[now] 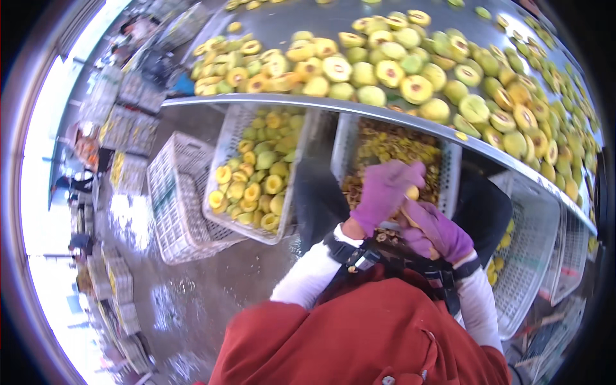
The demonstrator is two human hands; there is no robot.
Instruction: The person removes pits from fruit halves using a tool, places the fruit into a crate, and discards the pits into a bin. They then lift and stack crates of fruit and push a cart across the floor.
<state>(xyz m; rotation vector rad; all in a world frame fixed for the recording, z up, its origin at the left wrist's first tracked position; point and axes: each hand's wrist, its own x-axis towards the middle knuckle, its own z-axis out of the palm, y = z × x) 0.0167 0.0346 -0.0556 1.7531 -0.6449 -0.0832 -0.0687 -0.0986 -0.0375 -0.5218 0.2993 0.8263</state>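
My left hand [384,192], in a purple glove, is closed with its fingers toward my right hand. A small bit of yellow peach [412,192] shows at its fingertips; most of the piece is hidden. My right hand [439,232], gloved in purple too, is curled just below and touching the left. What sits in its fist is covered by the fingers. Both hands hover between my knees, over a crate [452,176] of brown pits and yellow scraps. Beyond them, many halved peaches [337,68], some with the dark pit showing, lie on a metal table [308,19].
The table's raised metal edge [282,98] runs across in front of me. At left stand a crate of pitted peach halves [256,173] and stacked white crates [170,199]. More crates [529,256] stand at right. The floor [212,282] is wet.
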